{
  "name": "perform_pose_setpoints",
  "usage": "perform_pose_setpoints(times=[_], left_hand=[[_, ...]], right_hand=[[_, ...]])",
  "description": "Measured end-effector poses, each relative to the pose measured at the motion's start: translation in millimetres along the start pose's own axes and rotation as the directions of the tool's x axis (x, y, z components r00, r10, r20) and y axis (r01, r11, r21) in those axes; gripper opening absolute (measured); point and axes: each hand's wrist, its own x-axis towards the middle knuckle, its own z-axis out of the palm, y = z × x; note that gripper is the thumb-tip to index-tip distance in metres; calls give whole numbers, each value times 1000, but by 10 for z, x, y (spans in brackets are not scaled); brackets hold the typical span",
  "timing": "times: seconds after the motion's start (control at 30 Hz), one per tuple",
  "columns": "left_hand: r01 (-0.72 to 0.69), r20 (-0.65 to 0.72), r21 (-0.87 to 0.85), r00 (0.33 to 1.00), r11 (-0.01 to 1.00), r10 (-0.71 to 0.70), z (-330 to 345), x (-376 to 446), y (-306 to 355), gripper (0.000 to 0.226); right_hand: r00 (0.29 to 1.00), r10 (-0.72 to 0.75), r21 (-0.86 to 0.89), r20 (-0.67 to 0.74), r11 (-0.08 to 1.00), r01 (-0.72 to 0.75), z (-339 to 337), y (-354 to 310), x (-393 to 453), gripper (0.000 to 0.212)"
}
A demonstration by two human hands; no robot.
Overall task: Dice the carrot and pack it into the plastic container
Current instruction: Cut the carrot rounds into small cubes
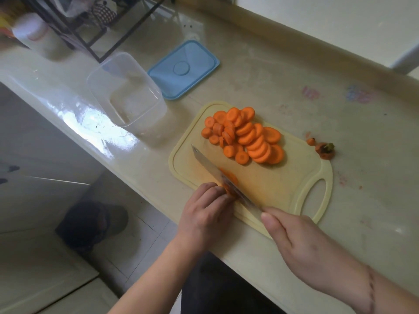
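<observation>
A pile of orange carrot rounds (244, 134) lies on the far part of a pale yellow cutting board (283, 182). At the board's near left edge my left hand (207, 214) holds a small carrot piece (230, 180) with curled fingers. My right hand (301, 243) grips the handle of a knife (217, 172), whose blade rests across that piece, tip pointing to the far left. The clear plastic container (127, 94) stands open and empty on the counter, left of the board.
A blue lid (183, 69) lies behind the container. Carrot end scraps (324, 149) sit on the counter right of the board. A black wire rack (90, 26) and a white bottle (36, 35) stand at the far left. The counter edge runs diagonally near me.
</observation>
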Motion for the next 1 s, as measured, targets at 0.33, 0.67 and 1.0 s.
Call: perform_pose_setpoints(times=[0.33,0.67,1.0], left_hand=[[-11,-34,10,999,1000,12,7,-27,-8,9],[-11,-29,-2,1000,1000,11,-9,-16,-16,9],[-161,314,61,940,985,134,-326,416,-247,32]], right_hand=[[1000,19,24,22,1000,-20,-78,-12,-204,37],[999,31,-89,21,996,-29,36,57,-122,42],[968,247,250,-34,940,-231,-334,49,-367,57]])
